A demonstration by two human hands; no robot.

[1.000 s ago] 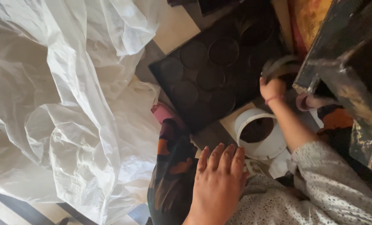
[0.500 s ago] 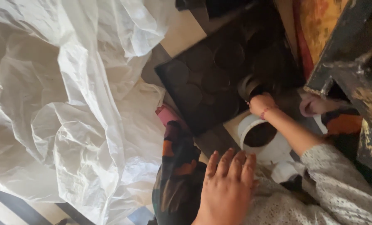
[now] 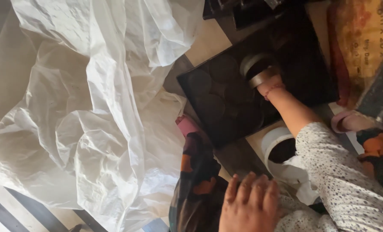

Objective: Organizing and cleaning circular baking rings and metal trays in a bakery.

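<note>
A big crinkly white plastic sheet [image 3: 84,111] fills most of the left side of the view. It lies in loose folds and bumps.

Next to it, at the top right, sits a flat dark tray [image 3: 303,81]. Round dark flat discs [image 3: 219,71] lie on the tray, side by side. They are the same colour as the tray, so they are hard to see.

At the far right edge there is an orange and yellow printed packet [image 3: 363,47], partly cut off by the edge of the view.

Below the tray there is a dark cloth with orange and pink patches [image 3: 198,172]. It touches the edge of the white sheet.

A round white tub [image 3: 275,144] with something dark inside sits just below the tray, partly hidden by a spotted sleeve [image 3: 346,172].

The right hand [image 3: 271,83] reaches over the tray. Its fingers are closed around a round metal ring cutter [image 3: 258,68], which rests on the tray among the discs. A thin red band sits on that wrist.

The left hand [image 3: 249,206] lies flat at the bottom, on the dark cloth. Its fingers are straight and close together, holding nothing.
</note>
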